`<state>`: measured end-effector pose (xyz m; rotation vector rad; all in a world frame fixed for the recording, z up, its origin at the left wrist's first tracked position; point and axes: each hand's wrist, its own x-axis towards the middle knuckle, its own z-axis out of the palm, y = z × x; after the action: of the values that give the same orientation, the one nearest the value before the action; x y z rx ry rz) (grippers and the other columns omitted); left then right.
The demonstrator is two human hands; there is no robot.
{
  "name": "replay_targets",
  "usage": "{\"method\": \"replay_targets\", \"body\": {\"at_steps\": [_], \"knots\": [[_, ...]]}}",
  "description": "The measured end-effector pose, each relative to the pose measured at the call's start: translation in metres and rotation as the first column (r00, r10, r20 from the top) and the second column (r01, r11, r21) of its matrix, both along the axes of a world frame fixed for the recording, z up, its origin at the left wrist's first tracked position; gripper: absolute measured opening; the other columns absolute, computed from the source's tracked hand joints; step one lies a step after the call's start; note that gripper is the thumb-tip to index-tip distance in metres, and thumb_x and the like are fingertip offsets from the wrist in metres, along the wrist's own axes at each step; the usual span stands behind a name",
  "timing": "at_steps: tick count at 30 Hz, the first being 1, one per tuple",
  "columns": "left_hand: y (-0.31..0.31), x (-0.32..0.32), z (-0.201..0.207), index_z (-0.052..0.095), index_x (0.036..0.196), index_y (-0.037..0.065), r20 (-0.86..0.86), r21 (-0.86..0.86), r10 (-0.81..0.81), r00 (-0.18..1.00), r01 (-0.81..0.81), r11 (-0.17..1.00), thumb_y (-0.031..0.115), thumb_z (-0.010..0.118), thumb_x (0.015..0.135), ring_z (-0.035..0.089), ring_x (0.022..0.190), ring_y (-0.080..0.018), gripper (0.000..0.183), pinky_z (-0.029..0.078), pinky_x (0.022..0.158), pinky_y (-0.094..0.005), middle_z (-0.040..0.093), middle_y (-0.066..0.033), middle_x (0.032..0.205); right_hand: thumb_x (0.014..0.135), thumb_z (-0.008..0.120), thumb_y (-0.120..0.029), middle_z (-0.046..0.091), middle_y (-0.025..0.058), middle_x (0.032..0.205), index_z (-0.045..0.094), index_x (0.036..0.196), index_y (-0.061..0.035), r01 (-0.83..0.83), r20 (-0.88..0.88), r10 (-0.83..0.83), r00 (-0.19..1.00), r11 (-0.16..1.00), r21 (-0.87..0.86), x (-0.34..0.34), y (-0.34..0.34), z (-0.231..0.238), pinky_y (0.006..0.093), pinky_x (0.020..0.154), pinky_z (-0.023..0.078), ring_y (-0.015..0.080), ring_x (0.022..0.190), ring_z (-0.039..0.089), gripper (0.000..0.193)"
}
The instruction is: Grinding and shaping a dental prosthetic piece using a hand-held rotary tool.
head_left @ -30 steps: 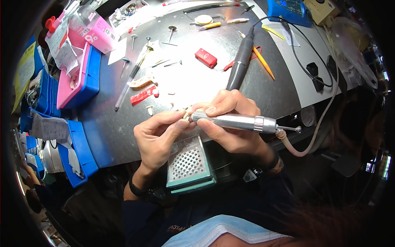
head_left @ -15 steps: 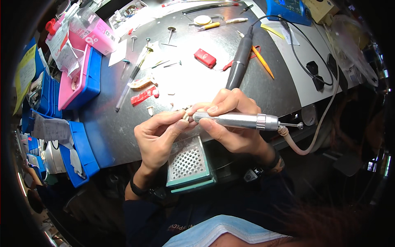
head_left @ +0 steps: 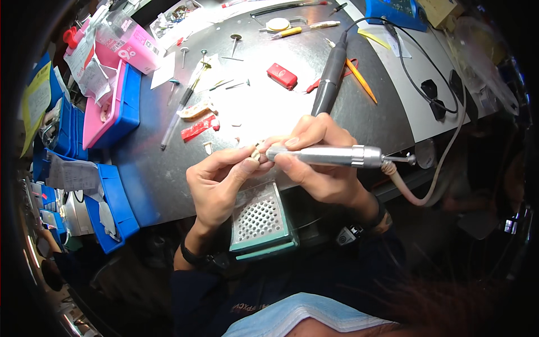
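Observation:
Between the thumb and fingers of my left hand point(head_left: 213, 182) is a small cream-coloured tooth-shaped piece point(head_left: 255, 154). My right hand point(head_left: 328, 182) grips a silver rotary handpiece point(head_left: 337, 156) like a pen, its front end close to the piece. The fingers hide the tip, so contact with the piece cannot be made out. A pale hose point(head_left: 405, 190) runs from the handpiece's rear. Just below both hands sits a perforated metal grate point(head_left: 257, 219) in a green frame. Small white pieces point(head_left: 208, 147) lie on the bench beyond my left hand.
A black handpiece point(head_left: 330, 78) with a cord lies beyond my right hand, near an orange stick point(head_left: 362, 81) and a red box point(head_left: 282, 76). Mounted discs point(head_left: 235, 38), a pen point(head_left: 178, 115) and a red packet point(head_left: 199, 129) are scattered leftward. Blue and pink trays point(head_left: 106, 126) line the left.
The silver handpiece's rear end has risen slightly in the picture, with my right hand moving along. The left hand keeps its hold on the piece. The whole view has shifted a little.

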<state>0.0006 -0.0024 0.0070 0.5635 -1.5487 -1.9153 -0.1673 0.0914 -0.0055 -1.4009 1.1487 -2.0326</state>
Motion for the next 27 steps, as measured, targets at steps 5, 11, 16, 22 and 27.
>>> {"method": "replay_targets", "body": {"at_steps": [5,11,16,22,27], "knots": [[0.0,-0.002,0.0,0.061,0.114,-0.01,0.016,-0.005,-0.001,1.0,0.001,1.0,0.003,0.056,0.096,0.072,0.087,-0.0299,0.022,0.062,0.079,-0.0394,0.069,-0.023,0.097,0.086,0.069,0.003,0.06,0.0072,0.082,0.053,0.097,-0.0002,-0.007,0.104,0.011,0.994,0.999,-0.044,-0.003,0.005,0.001,0.0215,0.061,0.044,0.0066,0.072,0.057,0.019],[0.0,-0.002,0.0,0.06,0.115,-0.01,0.028,-0.01,-0.003,1.0,0.004,1.0,0.002,0.055,0.097,0.072,0.086,-0.0298,0.023,0.062,0.078,-0.0387,0.069,-0.0235,0.096,0.087,0.067,0.004,0.06,0.0081,0.084,0.052,0.097,0.0001,-0.073,0.098,0.077,0.992,0.997,-0.038,-0.005,0.004,0.001,0.0219,0.064,0.047,0.0082,0.075,0.061,0.019],[-0.002,-0.001,0.002,0.061,0.113,-0.014,-0.03,0.059,-0.046,0.998,0.048,0.997,-0.001,0.057,0.096,0.07,0.094,-0.0324,0.022,0.06,0.085,-0.0401,0.068,-0.0257,0.1,0.087,0.067,0.004,0.06,0.0082,0.084,0.052,0.097,0.0004,-0.094,0.132,0.097,0.986,0.995,-0.03,-0.003,0.004,0.001,0.0216,0.065,0.049,0.0089,0.076,0.062,0.019],[-0.002,0.002,-0.001,0.062,0.111,-0.012,0.025,0.056,-0.026,0.999,0.024,0.998,-0.003,0.059,0.094,0.071,0.093,-0.0301,0.019,0.06,0.085,-0.0375,0.068,-0.0243,0.101,0.087,0.068,0.003,0.064,0.0096,0.087,0.052,0.097,0.0005,-0.108,0.228,0.111,0.967,0.994,-0.024,0.0,0.005,0.004,0.0228,0.066,0.049,0.0092,0.079,0.063,0.019],[-0.003,0.0,-0.009,0.057,0.117,-0.006,-0.099,0.038,0.001,0.995,0.003,0.999,-0.004,0.06,0.092,0.07,0.091,-0.0245,0.025,0.058,0.084,-0.0371,0.067,-0.0164,0.099,0.089,0.068,0.0,0.066,0.0105,0.086,0.051,0.099,0.0,0.008,0.255,0.009,0.967,0.998,-0.062,-0.021,0.017,0.009,0.0256,0.068,0.052,0.0116,0.075,0.064,0.02]]}}
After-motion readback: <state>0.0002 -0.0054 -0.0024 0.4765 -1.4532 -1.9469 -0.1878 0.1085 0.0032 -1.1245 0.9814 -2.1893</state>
